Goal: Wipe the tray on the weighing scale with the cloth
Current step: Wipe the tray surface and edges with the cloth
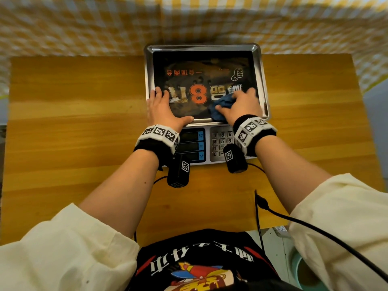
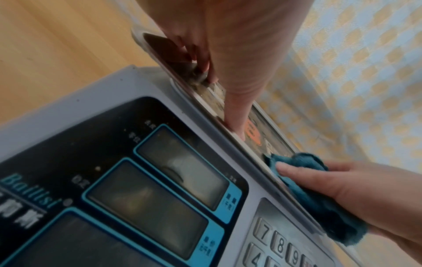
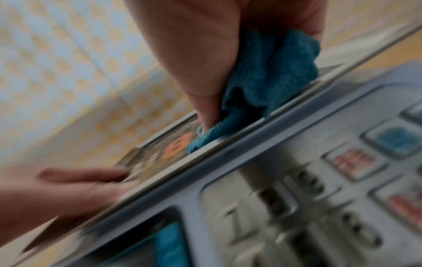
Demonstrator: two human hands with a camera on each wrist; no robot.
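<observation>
The right-wrist view is smearing badly, so the keys there are hard to read, and the bunched teal cloth (image 1: 223, 106) is lying mostly buried under the right hand (image 1: 241, 107), with only its left part poking out. That hand is gripping the cloth, thumb curled over it, and pressing it onto the floor of the shiny rectangular steel tray (image 1: 260, 66) at about 5 o'clock of the tray. The tray is sitting on top of the grey electronic weighing scale (image 1: 206, 143), whose body is largely hidden beneath it and behind both wrists. The tray's dark printed liner is showing brown smears across an orange 8. The left hand (image 1: 162, 108) is lying flat with fingers spread on the tray at 7 o'clock, thumb stretching along the near rim, holding nothing. Black wrist cameras and white marker bands are blocking parts of the blue-edged display windows (image 2: 182, 166) and the metal number keypad (image 1: 221, 143). The scale is standing on a wooden table (image 1: 73, 112), toward 12 o'clock on it, with yellow checked fabric (image 1: 84, 24) hanging behind. A black cable (image 1: 315, 229) is trailing across the near edge at 5 o'clock.
</observation>
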